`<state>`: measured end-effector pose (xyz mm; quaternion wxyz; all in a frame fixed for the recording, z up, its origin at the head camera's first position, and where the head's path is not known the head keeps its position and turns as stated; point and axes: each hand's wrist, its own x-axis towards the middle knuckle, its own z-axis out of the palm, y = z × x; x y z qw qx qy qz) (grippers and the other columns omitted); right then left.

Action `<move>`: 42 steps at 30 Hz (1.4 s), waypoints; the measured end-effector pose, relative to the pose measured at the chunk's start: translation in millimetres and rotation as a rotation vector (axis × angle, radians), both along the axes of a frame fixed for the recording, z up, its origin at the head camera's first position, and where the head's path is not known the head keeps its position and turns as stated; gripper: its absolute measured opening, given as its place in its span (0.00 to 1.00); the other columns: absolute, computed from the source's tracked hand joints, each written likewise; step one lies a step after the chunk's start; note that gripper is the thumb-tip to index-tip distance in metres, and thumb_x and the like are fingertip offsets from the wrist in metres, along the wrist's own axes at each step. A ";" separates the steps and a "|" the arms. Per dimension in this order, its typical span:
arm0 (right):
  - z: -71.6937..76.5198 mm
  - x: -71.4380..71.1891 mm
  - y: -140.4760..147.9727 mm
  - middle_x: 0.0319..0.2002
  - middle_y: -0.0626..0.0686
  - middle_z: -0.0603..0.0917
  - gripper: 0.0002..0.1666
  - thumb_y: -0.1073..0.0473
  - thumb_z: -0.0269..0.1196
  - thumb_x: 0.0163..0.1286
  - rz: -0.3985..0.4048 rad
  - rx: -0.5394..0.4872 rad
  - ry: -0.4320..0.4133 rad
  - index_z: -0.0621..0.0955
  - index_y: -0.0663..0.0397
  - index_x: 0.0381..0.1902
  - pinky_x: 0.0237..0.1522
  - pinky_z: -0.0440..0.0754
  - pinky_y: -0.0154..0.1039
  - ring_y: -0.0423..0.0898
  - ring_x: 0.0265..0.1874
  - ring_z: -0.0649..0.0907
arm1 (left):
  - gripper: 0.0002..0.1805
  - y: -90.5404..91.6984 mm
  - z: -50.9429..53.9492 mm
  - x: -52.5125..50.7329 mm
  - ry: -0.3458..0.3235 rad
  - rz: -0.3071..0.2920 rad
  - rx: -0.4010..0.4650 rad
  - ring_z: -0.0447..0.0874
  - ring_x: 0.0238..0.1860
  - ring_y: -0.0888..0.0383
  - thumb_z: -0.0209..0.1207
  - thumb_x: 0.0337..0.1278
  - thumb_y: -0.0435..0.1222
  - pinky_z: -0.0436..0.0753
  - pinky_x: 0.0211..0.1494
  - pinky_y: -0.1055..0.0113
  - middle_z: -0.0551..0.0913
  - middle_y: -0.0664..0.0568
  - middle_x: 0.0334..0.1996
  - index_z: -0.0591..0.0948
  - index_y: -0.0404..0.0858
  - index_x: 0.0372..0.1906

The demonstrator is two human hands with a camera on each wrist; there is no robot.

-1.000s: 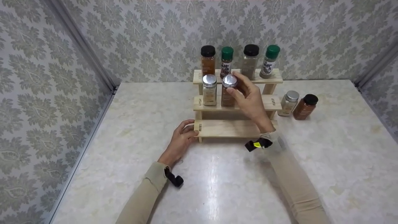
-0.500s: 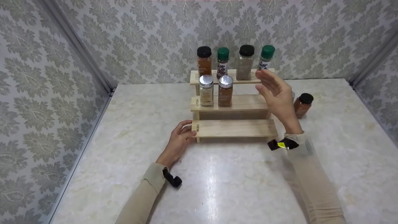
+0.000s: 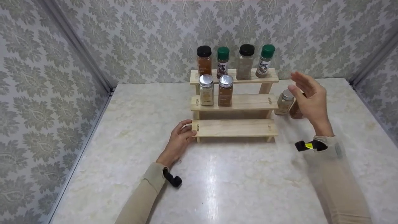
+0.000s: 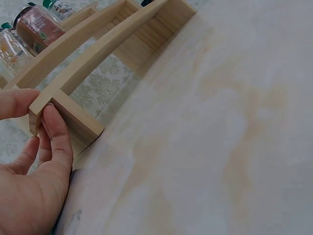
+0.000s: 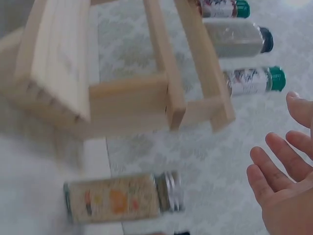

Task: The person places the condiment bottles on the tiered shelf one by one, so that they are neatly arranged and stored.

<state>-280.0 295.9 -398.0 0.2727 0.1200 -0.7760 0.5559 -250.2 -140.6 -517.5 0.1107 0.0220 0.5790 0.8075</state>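
A three-step wooden rack (image 3: 234,128) stands on the table. My left hand (image 3: 178,140) pinches the left end of its lowest step, the fingers (image 4: 57,129) curled at the board's edge in the left wrist view. On the middle step stand a silver-capped jar of pale spice (image 3: 206,91) and a silver-capped jar of red-brown spice (image 3: 225,91). My right hand (image 3: 312,99) is in the air right of the rack, fingers spread and holding nothing. Near it on the table are a silver-capped jar (image 3: 284,102) and a red-brown jar (image 3: 296,110), partly hidden by the hand.
Along the top step stand a black-capped orange jar (image 3: 204,62), a green-capped jar (image 3: 222,63), a black-capped grey jar (image 3: 245,62) and another green-capped jar (image 3: 264,62). Behind the marbled table (image 3: 149,109) rises a patterned wall (image 3: 168,34).
My right hand has let go of the red-brown spice jar on the middle step and moved right, over to the two jars on the table. My left hand keeps its place on the rack.
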 end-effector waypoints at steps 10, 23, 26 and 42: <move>-20.8 -5.3 45.5 0.68 0.59 0.83 0.27 0.61 0.67 0.78 -0.087 0.148 -0.063 0.80 0.55 0.72 0.73 0.75 0.36 0.38 0.67 0.81 | 0.26 -0.4 -1.3 2.1 0.010 0.001 -0.003 0.84 0.55 0.55 0.59 0.73 0.26 0.85 0.53 0.66 0.81 0.44 0.60 0.70 0.37 0.71; -49.6 -13.5 80.4 0.66 0.57 0.84 0.29 0.62 0.70 0.75 -0.080 0.137 -0.137 0.80 0.59 0.71 0.65 0.79 0.27 0.32 0.61 0.82 | 0.25 -1.3 -0.7 0.8 -0.004 0.007 0.005 0.84 0.56 0.54 0.59 0.72 0.25 0.85 0.55 0.65 0.81 0.43 0.60 0.71 0.37 0.70; -57.5 -14.7 85.8 0.68 0.58 0.83 0.30 0.61 0.70 0.75 -0.076 0.147 -0.174 0.79 0.58 0.72 0.64 0.79 0.24 0.32 0.63 0.82 | 0.26 -0.9 -0.8 -0.3 0.000 0.006 0.009 0.84 0.55 0.54 0.59 0.71 0.25 0.84 0.54 0.65 0.81 0.43 0.60 0.71 0.36 0.70; -78.7 -15.4 100.4 0.70 0.51 0.79 0.36 0.56 0.68 0.77 -0.025 0.084 -0.335 0.72 0.54 0.79 0.62 0.76 0.20 0.30 0.64 0.80 | 0.28 0.4 1.8 1.4 -0.006 0.007 -0.018 0.83 0.56 0.53 0.60 0.71 0.26 0.85 0.56 0.64 0.79 0.40 0.62 0.69 0.36 0.73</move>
